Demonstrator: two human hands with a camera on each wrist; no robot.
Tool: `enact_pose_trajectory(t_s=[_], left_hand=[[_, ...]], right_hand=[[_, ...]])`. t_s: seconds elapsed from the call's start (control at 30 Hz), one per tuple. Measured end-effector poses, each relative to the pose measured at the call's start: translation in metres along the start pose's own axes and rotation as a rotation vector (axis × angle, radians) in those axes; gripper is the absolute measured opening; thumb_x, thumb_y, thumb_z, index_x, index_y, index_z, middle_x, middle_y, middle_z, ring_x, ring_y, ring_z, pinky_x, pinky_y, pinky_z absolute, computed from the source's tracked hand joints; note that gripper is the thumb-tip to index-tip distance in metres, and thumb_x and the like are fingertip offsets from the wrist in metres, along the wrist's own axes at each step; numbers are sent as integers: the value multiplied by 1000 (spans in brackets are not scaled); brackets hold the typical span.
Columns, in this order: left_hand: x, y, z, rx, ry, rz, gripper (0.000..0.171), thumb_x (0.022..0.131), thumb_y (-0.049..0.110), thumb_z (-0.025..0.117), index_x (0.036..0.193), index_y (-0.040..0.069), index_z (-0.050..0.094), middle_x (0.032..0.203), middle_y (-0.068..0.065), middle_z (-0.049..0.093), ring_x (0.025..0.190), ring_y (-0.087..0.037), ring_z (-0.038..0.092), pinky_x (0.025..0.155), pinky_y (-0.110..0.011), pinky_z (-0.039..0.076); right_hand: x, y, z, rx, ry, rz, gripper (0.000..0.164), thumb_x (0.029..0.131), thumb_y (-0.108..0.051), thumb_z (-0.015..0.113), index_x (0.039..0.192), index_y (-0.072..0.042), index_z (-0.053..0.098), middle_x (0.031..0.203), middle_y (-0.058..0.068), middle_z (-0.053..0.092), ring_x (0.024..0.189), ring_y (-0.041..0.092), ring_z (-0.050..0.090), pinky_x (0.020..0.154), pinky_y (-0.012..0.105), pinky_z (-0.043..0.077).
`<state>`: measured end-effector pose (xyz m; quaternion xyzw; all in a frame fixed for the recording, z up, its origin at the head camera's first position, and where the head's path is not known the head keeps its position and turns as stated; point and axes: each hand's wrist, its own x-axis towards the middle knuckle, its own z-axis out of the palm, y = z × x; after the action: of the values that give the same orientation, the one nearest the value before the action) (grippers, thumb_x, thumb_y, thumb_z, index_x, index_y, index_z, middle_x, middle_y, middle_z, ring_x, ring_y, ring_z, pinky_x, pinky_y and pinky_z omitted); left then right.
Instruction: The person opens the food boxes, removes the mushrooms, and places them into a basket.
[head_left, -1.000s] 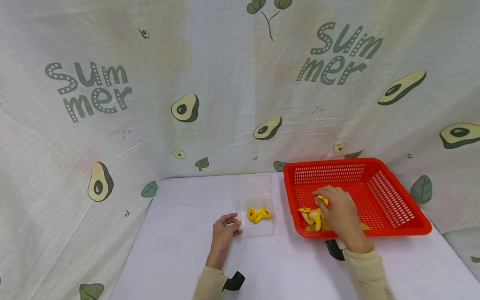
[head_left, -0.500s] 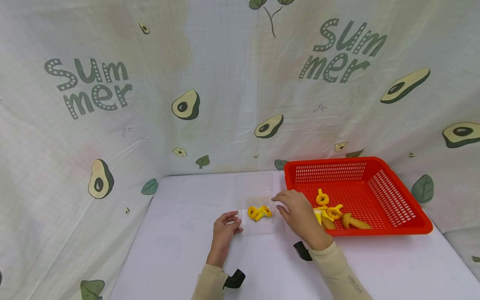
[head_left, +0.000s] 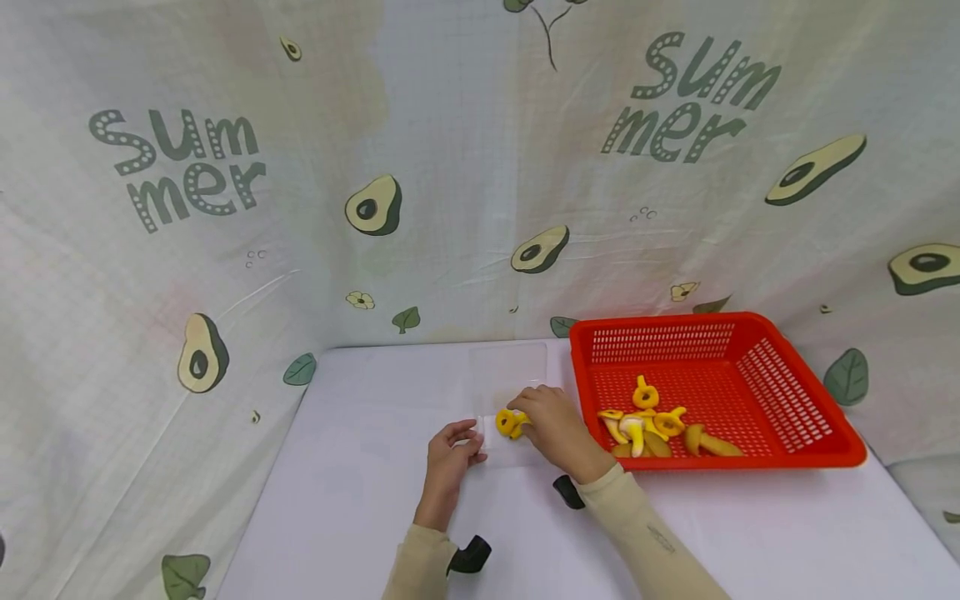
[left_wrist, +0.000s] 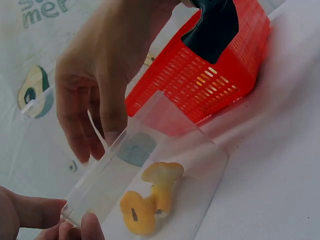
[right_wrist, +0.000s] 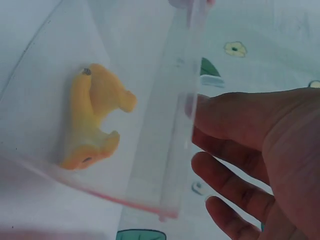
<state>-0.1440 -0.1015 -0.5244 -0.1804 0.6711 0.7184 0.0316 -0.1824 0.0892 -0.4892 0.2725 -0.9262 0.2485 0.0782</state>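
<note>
A clear plastic box [head_left: 510, 457] lies on the white table with its lid laid back behind it. Inside are two yellow mushrooms [left_wrist: 140, 214], likely toys, also visible in the right wrist view as mushrooms [right_wrist: 80, 120]. My left hand [head_left: 448, 471] pinches the box's left edge between thumb and fingers. Over the right side of the box is my right hand [head_left: 557, 429], partly covering it in the head view. Its thumb is at the clear wall and its loosely bent fingers hang beyond, with nothing seen in them.
To the right stands a red plastic basket [head_left: 780, 462] with perforated walls. Several yellow mushrooms [head_left: 646, 394] and brownish ones [head_left: 716, 446] lie in its near left part. A printed cloth [head_left: 450, 167] hangs behind the table.
My right hand has left the mushrooms in the basket and moved left to the clear box, its fingers seen empty on the way. The left hand has stayed on the box's edge.
</note>
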Motion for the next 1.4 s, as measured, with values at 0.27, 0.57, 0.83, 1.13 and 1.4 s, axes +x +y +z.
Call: enact_pose_trajectory(t_s=[0.27,0.57,0.83,1.13,1.4], left_hand=[[1,-2,-1,-7,-10,14,39,98,-3,69,134,-14,59,102,-10,61,73,-15,63,69,-22,63],[1,-1,-1,-5,-9,8,39,98,-4,69,133,-14,59,101,-10,61,72,-15,63,68,-22,63],[1,-1,0,-11,-11,21,38,97,-4,69,133,-15,59,101,-10,61,72,-14,62,68,-22,63],[-1,-1,0,-10,-5,23,38,97,-5,70,132,-15,60,100,-9,61,73,-14,62,68,-23,64],[-2,0,0,-26,-7,31,38,96,-6,69,132,-15,59,99,-9,60,75,-14,62,66,-22,63]], right_hand=[[11,2,11,-95,-100,16,35,82,-8,91,116,-8,80,114,9,76,104,29,66,103,46,55],[20,5,18,-77,-182,56,28,87,-6,86,114,-7,82,109,9,77,100,28,64,103,45,54],[26,7,23,-73,-181,34,21,84,-1,86,104,-6,84,99,10,79,86,26,63,88,41,56],[31,7,28,-48,-208,23,18,84,-1,86,101,-8,84,95,8,79,83,24,64,85,41,57],[32,6,28,-43,-201,-41,13,83,-1,87,91,-9,83,84,4,75,75,20,60,77,37,58]])
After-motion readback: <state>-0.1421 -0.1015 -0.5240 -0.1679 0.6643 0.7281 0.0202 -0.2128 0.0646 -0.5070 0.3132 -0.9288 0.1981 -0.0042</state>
